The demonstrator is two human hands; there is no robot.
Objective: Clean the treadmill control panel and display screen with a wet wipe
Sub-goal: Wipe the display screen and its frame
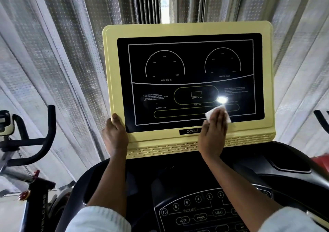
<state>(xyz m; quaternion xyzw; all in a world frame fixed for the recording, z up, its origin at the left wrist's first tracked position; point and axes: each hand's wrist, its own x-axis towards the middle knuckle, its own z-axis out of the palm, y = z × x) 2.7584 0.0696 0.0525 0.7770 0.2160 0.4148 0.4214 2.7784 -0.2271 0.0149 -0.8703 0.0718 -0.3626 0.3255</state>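
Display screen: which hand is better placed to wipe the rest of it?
Right. The right hand already presses the wet wipe on the display screen, lower right. The left hand grips the yellow frame at its lower left corner, without a wipe.

The screen (192, 82) lies open above and left of the right hand (212, 135) and its wipe (218, 113). The left hand (114, 133) blocks the frame's lower left corner; an exercise bike (26, 142) crowds the left side.

Control panel (204, 212) buttons cut off below — small display screen (190, 82) text unreadable.
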